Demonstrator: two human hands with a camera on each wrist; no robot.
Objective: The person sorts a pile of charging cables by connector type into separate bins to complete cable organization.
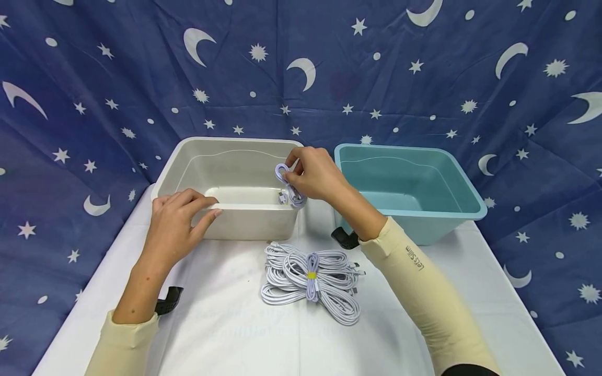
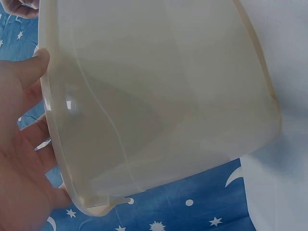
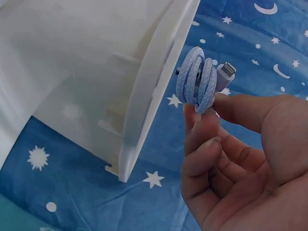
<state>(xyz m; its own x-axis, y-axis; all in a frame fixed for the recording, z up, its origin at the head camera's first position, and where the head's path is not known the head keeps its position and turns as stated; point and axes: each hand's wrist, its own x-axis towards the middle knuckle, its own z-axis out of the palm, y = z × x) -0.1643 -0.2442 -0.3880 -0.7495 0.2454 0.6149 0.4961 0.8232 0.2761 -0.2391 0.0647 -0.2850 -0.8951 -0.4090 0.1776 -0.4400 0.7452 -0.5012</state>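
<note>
My right hand pinches a small coiled lavender charging cable between thumb and fingertips, over the right end of the light grey bin. In the right wrist view, the braided loops and a Lightning-style plug stick up above the fingertips. My left hand holds the bin's front rim near its left end, fingers over the edge and thumb on the outer side. From the left wrist view, the thumb lies against the rim and the fingers pass behind it.
A bundle of white cables lies on the white table, with a lavender cable tied by a yellow band on top. To the right stands a teal bin. A blue moon-and-star curtain hangs behind both bins.
</note>
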